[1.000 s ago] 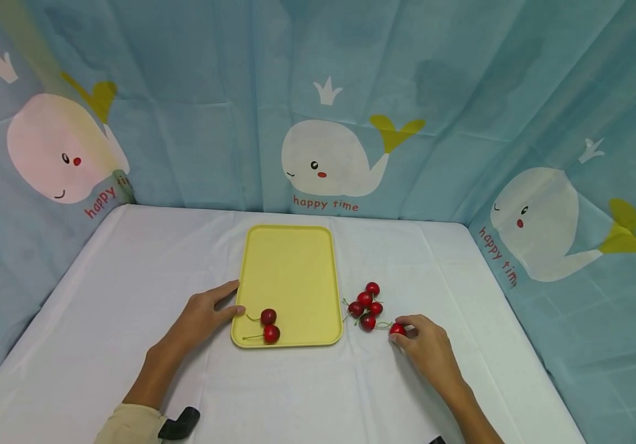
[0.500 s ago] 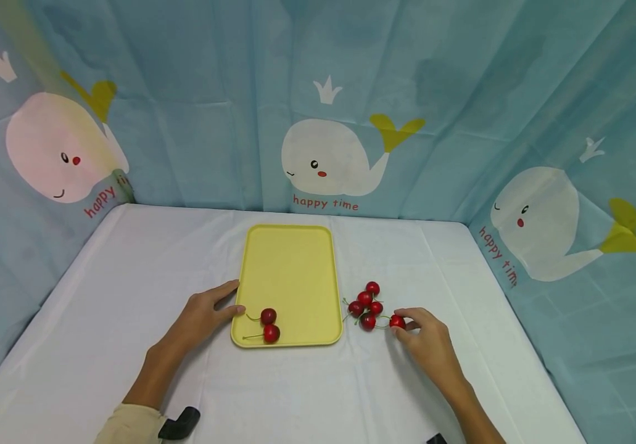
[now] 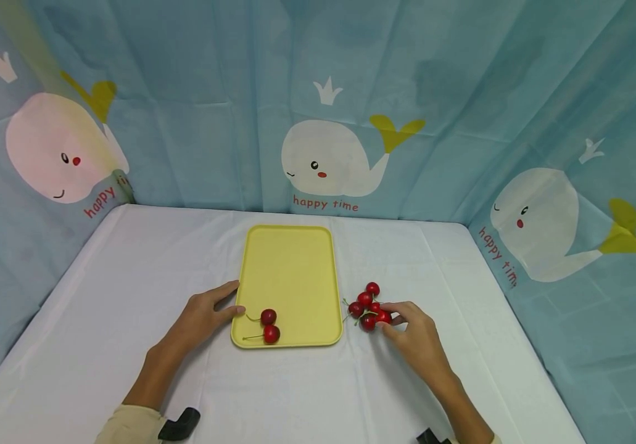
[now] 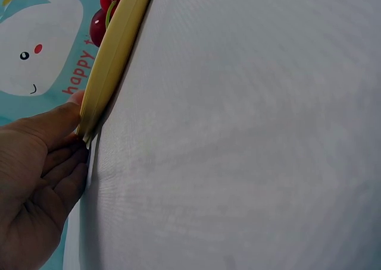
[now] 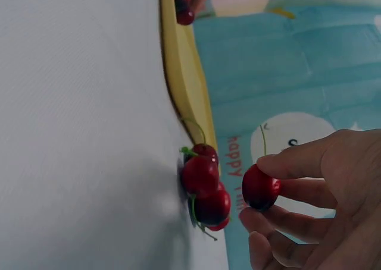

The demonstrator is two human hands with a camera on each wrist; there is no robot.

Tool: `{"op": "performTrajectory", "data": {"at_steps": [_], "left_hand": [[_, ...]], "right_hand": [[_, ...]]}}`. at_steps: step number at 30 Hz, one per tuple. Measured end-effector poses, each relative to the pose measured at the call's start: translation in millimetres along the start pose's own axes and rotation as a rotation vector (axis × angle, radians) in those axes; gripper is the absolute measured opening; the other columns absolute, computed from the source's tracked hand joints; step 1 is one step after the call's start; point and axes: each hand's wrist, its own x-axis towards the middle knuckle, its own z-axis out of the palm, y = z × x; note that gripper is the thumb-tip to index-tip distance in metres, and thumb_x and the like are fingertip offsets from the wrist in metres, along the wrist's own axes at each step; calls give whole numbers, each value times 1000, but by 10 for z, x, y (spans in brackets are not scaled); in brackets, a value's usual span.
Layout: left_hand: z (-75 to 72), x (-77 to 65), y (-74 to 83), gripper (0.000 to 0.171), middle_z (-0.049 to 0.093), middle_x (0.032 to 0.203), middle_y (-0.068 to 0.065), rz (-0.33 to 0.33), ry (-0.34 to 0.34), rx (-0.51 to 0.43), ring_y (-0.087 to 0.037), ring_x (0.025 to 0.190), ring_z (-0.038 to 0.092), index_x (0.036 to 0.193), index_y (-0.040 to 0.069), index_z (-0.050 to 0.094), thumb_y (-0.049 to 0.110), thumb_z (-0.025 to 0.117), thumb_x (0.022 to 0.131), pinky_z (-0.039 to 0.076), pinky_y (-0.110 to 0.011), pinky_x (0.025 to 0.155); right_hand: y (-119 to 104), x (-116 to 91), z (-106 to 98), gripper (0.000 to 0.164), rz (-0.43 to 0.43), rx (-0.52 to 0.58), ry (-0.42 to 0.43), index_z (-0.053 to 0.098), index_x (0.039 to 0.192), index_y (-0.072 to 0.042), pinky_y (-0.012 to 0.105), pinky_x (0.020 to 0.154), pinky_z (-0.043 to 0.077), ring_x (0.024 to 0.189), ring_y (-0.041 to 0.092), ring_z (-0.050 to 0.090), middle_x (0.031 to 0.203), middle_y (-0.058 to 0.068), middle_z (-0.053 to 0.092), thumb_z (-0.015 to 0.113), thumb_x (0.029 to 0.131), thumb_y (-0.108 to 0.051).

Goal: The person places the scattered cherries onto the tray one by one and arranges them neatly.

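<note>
Red and glossy, a single cherry [image 5: 260, 188] sits in the right hand [image 3: 414, 339], whose grip is closed on it, thumb on one side and fingertips on the other. In the head view this cherry overlaps the near right side of the pile [image 3: 355, 309]; the right wrist view shows it apart from the pile, with its thin green stem [image 5: 264, 140] free of the fingers. The pile rests on the white desk [image 3: 462, 296], just beside the right edge of the yellow tray [image 3: 290, 271]. Two more cherries [image 3: 268, 316] lie on the tray near its close left corner, side by side, stems pointing left. The left hand [image 3: 206, 317] pinches the tray's left edge, thumb over the rim and fingers against the outside.

The cherry should handle as something very light, smooth and apt to roll or slip, so a gentle squeeze around its widest part seems best; whether it is soft fruit that would bruise or a firm imitation, I cannot tell. The stem looks too thin and bendy to trust as a handle. The tray seems light and stiff, easily nudged, so its rim is a sensible place to steady it
</note>
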Motion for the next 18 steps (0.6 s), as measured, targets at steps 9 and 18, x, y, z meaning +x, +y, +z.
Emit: {"op": "performTrajectory", "data": {"at_steps": [9,18], "left_hand": [[5,4,-1,76,48,162,-18,-7,-1,-1,-44,153,40,160,8,48,36,79,97,37,-63,122],[2,-3,6,75,48,162,-18,-11,4,-6,-45,153,40,159,7,48,35,79,97,37,-63,122]], "right_hand": [[-164,49,113,37,-14,24,-4,78,123,-11,24,74,61,94,17,69,116,3,74,87,88,-10],[-283,110,242,36,-76,92,-11,79,118,-12,21,65,56,88,17,66,107,-1,71,90,85,-8]]}}
